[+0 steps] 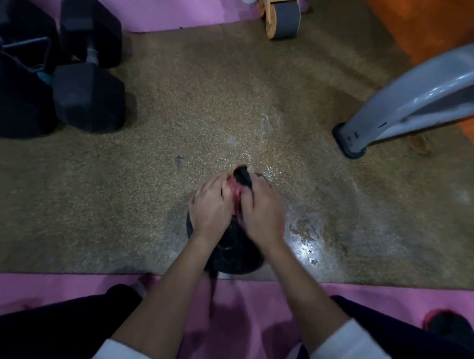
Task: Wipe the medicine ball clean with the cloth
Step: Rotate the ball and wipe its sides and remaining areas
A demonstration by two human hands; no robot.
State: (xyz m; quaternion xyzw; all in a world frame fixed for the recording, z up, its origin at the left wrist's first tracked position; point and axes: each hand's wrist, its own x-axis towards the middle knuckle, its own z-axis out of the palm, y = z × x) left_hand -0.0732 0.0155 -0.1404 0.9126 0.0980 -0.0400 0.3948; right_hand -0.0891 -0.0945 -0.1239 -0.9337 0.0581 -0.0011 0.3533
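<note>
Medicine ball (234, 251), lower center.
Ur R hand (261, 207) clenches cloth (242, 177) atop it; L hand (210, 202) lies on it, grip unclear.

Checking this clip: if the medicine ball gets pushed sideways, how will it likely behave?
Probably apt to roll: the medicine ball is round and sits on a flat mat, with left hand and right hand, gripping the cloth, on it. Likely heavy for its size, being gym gear near dumbbells. Its dark surface looks dull, so perhaps not slippery.
</note>
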